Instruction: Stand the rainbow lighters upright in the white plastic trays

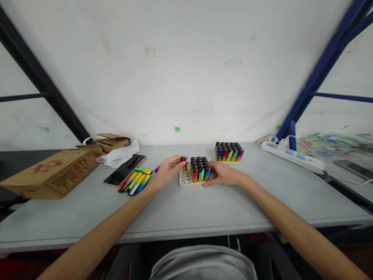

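My left hand (169,170) pinches an upright red and gold lighter (184,165) at the back left of a white tray (185,183) with round holes. Several multicoloured lighters with black tops (201,170) stand in the tray's middle and right side; holes show at its left. My right hand (223,173) rests against the tray's right side, thumb and fingers spread round its edge. Left of my left hand, several loose lighters (136,182) lie flat on the table, and a purple one (157,169) lies partly hidden behind that hand.
A second full block of lighters (229,152) stands at the back right. A dark phone (125,170), a white plastic bag (121,154) and cardboard boxes (52,171) are on the left. A white power strip (293,155) and another phone (355,169) lie on the right.
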Motion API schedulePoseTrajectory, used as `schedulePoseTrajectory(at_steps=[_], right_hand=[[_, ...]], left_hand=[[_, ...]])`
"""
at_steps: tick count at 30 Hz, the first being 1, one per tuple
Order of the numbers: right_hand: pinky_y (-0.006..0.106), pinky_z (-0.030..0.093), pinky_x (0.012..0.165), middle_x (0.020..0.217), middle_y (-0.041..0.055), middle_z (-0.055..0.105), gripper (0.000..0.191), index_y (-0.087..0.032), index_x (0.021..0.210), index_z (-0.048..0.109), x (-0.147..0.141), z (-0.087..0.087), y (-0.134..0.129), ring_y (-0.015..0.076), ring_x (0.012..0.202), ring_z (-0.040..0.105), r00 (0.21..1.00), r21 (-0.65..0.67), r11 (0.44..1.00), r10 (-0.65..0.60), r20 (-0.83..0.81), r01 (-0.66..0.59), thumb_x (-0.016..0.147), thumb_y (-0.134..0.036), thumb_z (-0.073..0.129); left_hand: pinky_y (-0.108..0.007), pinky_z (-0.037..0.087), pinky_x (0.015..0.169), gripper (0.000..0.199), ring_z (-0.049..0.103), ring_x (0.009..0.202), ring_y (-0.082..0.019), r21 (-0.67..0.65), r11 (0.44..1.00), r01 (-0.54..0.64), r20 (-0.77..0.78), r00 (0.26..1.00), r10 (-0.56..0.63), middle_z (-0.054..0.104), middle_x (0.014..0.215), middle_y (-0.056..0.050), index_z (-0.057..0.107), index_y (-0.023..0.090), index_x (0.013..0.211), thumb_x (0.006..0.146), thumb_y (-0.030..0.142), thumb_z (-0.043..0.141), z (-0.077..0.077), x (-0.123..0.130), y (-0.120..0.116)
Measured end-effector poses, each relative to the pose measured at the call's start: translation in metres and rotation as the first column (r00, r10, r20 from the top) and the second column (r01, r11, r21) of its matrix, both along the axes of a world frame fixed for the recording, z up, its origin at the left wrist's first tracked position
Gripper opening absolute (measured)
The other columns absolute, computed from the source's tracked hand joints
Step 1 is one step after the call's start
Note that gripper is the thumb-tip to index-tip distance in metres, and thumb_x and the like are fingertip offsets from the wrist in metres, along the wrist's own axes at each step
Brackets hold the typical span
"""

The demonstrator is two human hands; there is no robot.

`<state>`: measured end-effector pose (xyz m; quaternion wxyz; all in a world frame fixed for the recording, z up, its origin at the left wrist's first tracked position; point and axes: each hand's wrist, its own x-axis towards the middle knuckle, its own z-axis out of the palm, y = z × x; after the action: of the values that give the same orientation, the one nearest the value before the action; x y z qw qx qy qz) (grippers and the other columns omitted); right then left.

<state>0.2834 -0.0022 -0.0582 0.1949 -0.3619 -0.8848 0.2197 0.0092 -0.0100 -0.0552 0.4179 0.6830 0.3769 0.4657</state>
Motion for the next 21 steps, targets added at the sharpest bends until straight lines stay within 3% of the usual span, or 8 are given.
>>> schedulePoseTrajectory(at_steps=[4,9,14,17,19,21], right_hand=[[0.038,0.05,0.084,0.109,0.0118,0.072,0.065,-0.015,0.119,0.066,0.0,0.0,0.0,0.0295,0.094,0.066,1.0,-0.001,1.0,0.004,-0.005,-0.004,0.073,-0.056,0.084],[0.039,0.05,0.086,0.11,0.0118,0.072,0.066,-0.015,0.12,0.066,0.0,-0.001,0.0,0.0304,0.095,0.066,1.0,0.008,1.0,0.008,-0.011,-0.008,0.072,-0.057,0.084],[0.039,0.051,0.085,0.108,0.0116,0.072,0.065,-0.016,0.118,0.067,0.0,-0.003,0.001,0.0308,0.094,0.066,1.0,0.012,1.0,0.0,-0.014,0.0,0.071,-0.058,0.085],[0.039,0.051,0.084,0.108,0.0115,0.072,0.065,-0.016,0.116,0.067,0.001,-0.004,0.001,0.0299,0.093,0.066,1.0,0.018,1.0,-0.006,-0.009,0.006,0.071,-0.058,0.085],[0.038,0.05,0.082,0.107,0.0115,0.072,0.064,-0.015,0.115,0.066,0.001,-0.003,0.002,0.029,0.092,0.066,1.0,0.022,1.0,-0.002,0.007,0.002,0.072,-0.059,0.084],[0.037,0.05,0.08,0.104,0.0114,0.071,0.063,-0.015,0.113,0.066,0.001,-0.002,0.002,0.0282,0.089,0.065,0.999,0.032,0.999,-0.003,0.036,0.002,0.074,-0.06,0.082]], left_hand=[[-0.032,0.05,0.098,0.029,0.069,0.108,-0.023,0.041,0.997,0.059,-0.054,0.997,-0.057,0.075,0.11,-0.009,0.07,0.017,0.108,0.093,0.041,0.065,-0.008,0.003,0.004],[-0.032,0.053,0.092,0.031,0.071,0.101,-0.023,0.096,0.995,0.036,-0.114,0.993,-0.025,0.075,0.105,-0.008,0.063,0.017,0.112,0.097,0.043,0.057,-0.013,0.006,0.008],[-0.033,0.053,0.089,0.027,0.073,0.097,-0.024,0.185,0.982,0.037,-0.359,0.933,0.033,0.078,0.101,-0.006,0.062,0.02,0.112,0.099,0.041,0.053,-0.008,0.006,0.007],[-0.034,0.054,0.089,0.029,0.073,0.102,-0.026,0.162,0.983,0.087,-0.448,0.894,-0.005,0.078,0.107,-0.008,0.064,0.02,0.111,0.098,0.042,0.051,-0.002,0.002,0.004],[-0.037,0.052,0.097,0.034,0.071,0.109,-0.027,0.214,0.973,0.083,-0.517,0.855,0.041,0.077,0.114,-0.009,0.065,0.02,0.117,0.096,0.044,0.054,0.003,-0.003,0.002],[-0.041,0.046,0.105,0.041,0.067,0.114,-0.028,0.324,0.945,0.039,-0.575,0.802,0.164,0.075,0.118,-0.009,0.063,0.021,0.129,0.096,0.043,0.054,0.012,-0.013,0.001]])
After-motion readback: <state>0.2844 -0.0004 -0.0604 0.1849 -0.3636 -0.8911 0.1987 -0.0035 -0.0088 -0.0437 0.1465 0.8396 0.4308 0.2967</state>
